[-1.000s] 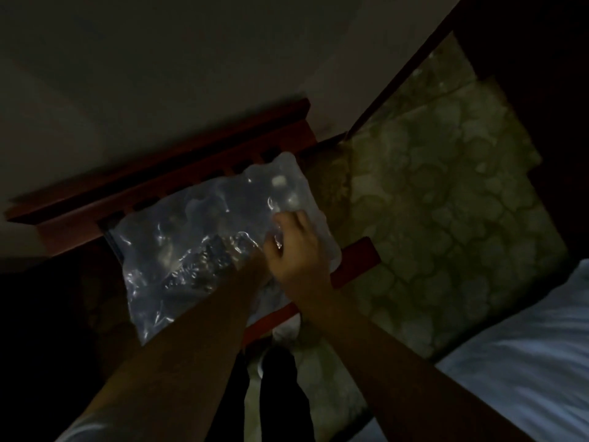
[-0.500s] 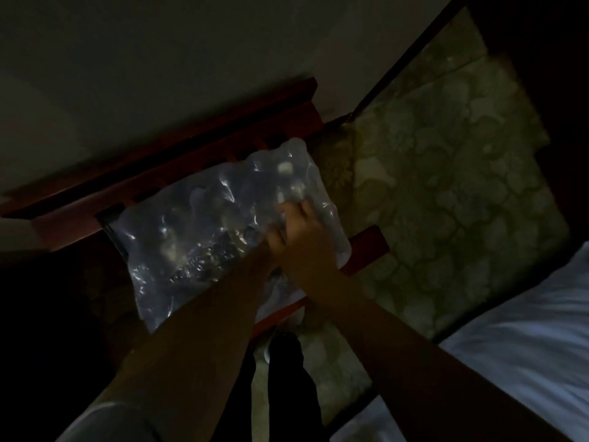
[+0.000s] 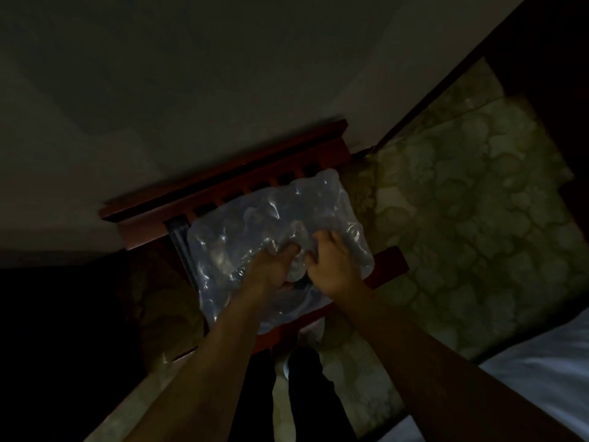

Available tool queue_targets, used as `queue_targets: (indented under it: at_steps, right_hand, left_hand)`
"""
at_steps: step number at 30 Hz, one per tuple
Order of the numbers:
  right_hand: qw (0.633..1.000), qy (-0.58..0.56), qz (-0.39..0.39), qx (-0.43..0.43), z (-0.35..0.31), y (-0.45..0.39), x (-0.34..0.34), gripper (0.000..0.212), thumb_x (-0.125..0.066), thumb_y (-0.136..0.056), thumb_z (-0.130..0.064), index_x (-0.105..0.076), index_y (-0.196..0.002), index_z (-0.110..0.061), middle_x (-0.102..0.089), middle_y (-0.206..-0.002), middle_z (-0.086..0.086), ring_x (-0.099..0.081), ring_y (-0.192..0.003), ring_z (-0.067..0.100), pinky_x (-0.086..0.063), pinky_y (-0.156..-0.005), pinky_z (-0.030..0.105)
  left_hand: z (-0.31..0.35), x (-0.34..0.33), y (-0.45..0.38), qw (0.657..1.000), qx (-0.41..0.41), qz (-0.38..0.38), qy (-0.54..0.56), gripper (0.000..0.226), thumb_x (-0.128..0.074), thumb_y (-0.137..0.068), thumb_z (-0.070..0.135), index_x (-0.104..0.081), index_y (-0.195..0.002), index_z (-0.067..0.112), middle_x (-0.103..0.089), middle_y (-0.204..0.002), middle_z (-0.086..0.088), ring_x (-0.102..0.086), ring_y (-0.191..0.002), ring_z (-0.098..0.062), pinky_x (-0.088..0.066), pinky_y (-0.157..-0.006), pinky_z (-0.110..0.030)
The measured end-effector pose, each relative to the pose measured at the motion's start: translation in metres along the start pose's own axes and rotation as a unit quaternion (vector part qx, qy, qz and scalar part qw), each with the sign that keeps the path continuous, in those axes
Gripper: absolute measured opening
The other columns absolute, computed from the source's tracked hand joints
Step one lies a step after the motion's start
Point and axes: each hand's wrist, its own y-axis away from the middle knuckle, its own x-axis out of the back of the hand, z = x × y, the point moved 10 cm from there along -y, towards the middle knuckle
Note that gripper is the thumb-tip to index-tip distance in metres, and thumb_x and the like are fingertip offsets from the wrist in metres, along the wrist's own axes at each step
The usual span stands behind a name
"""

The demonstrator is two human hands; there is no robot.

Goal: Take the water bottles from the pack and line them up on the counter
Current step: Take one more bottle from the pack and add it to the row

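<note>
Tearing now under way: left hand point(image 3: 271, 266) and right hand point(image 3: 334, 266), a second ago bunched together, both claw into the wrap of the pack point(image 3: 274, 237), fingers curled in the film. Pack sits on the red wooden stand point(image 3: 387, 264), filling its top. Bottles all still inside; none lined up yet.

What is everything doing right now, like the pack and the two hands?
Pack of water bottles: lying on the red wooden stand, still wrapped in plastic, no bottle out yet.
Left hand: fingers curled into the plastic wrap, gripping it.
Right hand: fingers curled into the wrap beside the left, gripping it.
Red wooden stand: upright against the wall, carrying the pack.
</note>
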Motion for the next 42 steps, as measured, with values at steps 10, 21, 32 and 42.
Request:
queue_targets:
  at_steps: [10, 21, 32, 42]
  right_hand:
    - [0.999, -0.025, -0.025, -0.015, -0.005, 0.033, 0.017, 0.035, -0.053, -0.097, -0.028, -0.050, -0.127, -0.012, -0.052, -0.131, 0.010, -0.056, -0.115, 0.028, -0.049, -0.092, 0.040]
    - [0.956, -0.282, 0.031, -0.068, -0.050, 0.095, 0.057, 0.050, -0.036, -0.101, -0.048, -0.067, -0.089, -0.011, -0.072, -0.092, 0.016, -0.067, -0.084, 0.023, -0.053, -0.082, 0.039]
    - [0.889, -0.445, -0.060, 0.094, -0.163, 0.198, 0.085, 0.037, -0.068, -0.086, -0.043, -0.066, -0.111, -0.016, -0.077, -0.085, 0.000, -0.075, -0.075, 0.012, -0.056, -0.057, 0.023]
    - [0.850, -0.446, -0.039, 0.279, -0.261, 0.329, 0.101, 0.034, -0.072, -0.084, -0.029, -0.062, -0.116, -0.022, -0.074, -0.105, 0.000, -0.073, -0.091, 0.009, -0.058, -0.068, 0.021]
  left_hand:
    - [0.008, 0.044, 0.072, 0.999, -0.047, 0.022, -0.010, 0.047, -0.063, -0.086, 0.058, -0.072, -0.101, 0.015, -0.074, -0.100, -0.008, -0.073, -0.087, -0.026, -0.064, -0.068, -0.034]
    - [0.027, 0.078, 0.169, 0.985, -0.155, 0.011, 0.073, 0.037, -0.067, -0.082, 0.056, -0.071, -0.083, 0.020, -0.077, -0.072, 0.002, -0.075, -0.065, -0.011, -0.061, -0.059, -0.029]
    - [0.021, 0.121, 0.288, 0.930, -0.339, 0.045, 0.138, 0.035, -0.074, -0.078, 0.049, -0.074, -0.106, 0.027, -0.079, -0.096, 0.004, -0.076, -0.090, -0.014, -0.059, -0.090, -0.047]
    - [-0.002, 0.202, 0.420, 0.863, -0.469, 0.160, 0.101, 0.029, -0.065, -0.092, 0.032, -0.059, -0.114, 0.051, -0.072, -0.101, 0.027, -0.069, -0.093, 0.007, -0.057, -0.075, -0.018]
